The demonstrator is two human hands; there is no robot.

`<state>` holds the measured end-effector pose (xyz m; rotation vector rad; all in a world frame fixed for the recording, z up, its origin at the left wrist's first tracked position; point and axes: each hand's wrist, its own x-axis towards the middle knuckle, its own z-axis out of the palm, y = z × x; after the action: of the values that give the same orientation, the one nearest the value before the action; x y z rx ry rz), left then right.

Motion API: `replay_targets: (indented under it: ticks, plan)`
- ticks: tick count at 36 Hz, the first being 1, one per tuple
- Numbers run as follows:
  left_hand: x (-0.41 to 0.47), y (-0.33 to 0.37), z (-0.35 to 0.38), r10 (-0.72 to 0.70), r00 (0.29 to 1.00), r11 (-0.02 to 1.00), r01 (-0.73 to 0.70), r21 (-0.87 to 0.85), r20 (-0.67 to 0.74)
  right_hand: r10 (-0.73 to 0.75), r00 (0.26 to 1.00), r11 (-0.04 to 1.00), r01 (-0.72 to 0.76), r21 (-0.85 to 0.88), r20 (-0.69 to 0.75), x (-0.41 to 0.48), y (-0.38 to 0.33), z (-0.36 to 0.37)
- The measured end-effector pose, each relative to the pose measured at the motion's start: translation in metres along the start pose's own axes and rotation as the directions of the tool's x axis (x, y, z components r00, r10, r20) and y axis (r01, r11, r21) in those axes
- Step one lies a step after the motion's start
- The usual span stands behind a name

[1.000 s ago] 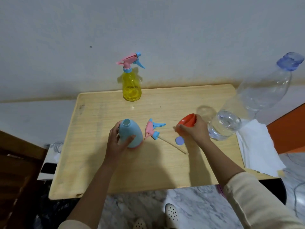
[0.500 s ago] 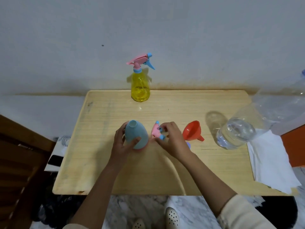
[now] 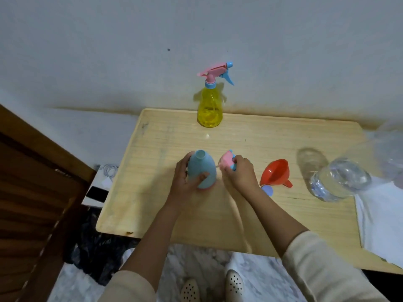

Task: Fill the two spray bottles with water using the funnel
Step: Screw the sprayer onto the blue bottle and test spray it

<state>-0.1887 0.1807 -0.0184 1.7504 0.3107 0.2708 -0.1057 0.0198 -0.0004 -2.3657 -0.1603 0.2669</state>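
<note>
Left fingers point(image 3: 182, 165) round blue bottle point(image 3: 201, 165), right fingers point(image 3: 241, 160) gripping spray head point(image 3: 226, 161)

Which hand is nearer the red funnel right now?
Right. The right hand grips the pink spray head just left of the red funnel, without touching it; the left hand holds the blue bottle farther left, beyond the right hand.

The person wears a cream long-sleeved top. The left sleeve point(image 3: 128, 287) and right sleeve point(image 3: 322, 269) end high on the arms, with the forearms bare down to the left hand point(image 3: 185, 178) and right hand point(image 3: 241, 176). The cream shoes point(image 3: 235, 284) have many small round holes.
</note>
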Motion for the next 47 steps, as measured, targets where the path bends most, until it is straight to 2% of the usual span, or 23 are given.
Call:
replay_targets:
  ticks: [3,7,13,17,24,30,36,42,47]
  plan:
    - [-0.001,0.003,0.000,-0.016,1.000,1.000,0.016,-0.014,0.010,0.016,0.990,0.948,0.029,0.317,-0.138,-0.005,-0.024,-0.024]
    - [-0.003,0.007,0.002,-0.052,0.998,0.998,0.053,-0.032,0.023,-0.013,0.968,0.803,0.158,0.574,-0.249,-0.014,-0.066,-0.056]
    - [0.002,0.010,0.000,-0.069,0.996,0.997,0.070,-0.017,0.062,-0.158,0.916,0.550,0.393,0.737,-0.370,-0.041,-0.131,-0.091]
    - [0.007,0.008,0.001,-0.054,0.997,0.998,0.055,-0.022,0.061,-0.231,0.879,0.480,0.476,0.737,-0.417,-0.050,-0.153,-0.097]
    - [0.011,-0.010,0.003,-0.114,0.992,0.993,0.116,-0.032,0.053,-0.262,0.864,0.488,0.502,0.714,-0.429,-0.052,-0.162,-0.090]
    - [0.011,-0.015,0.004,-0.121,0.992,0.992,0.122,-0.028,0.042,-0.289,0.885,0.496,0.464,0.734,-0.364,-0.049,-0.145,-0.066]
    - [0.004,-0.003,0.003,-0.066,0.995,0.997,0.065,0.029,0.068,-0.260,0.929,0.609,0.368,0.703,-0.262,-0.042,-0.117,-0.036]
    - [-0.012,0.016,0.009,0.135,0.990,0.989,-0.133,0.062,-0.035,-0.218,0.972,0.769,0.227,0.598,-0.089,-0.039,-0.091,-0.006]
    - [-0.005,-0.029,0.016,0.006,1.000,0.991,-0.006,0.131,-0.002,-0.234,0.972,0.767,0.201,0.610,-0.027,-0.037,-0.079,0.000]
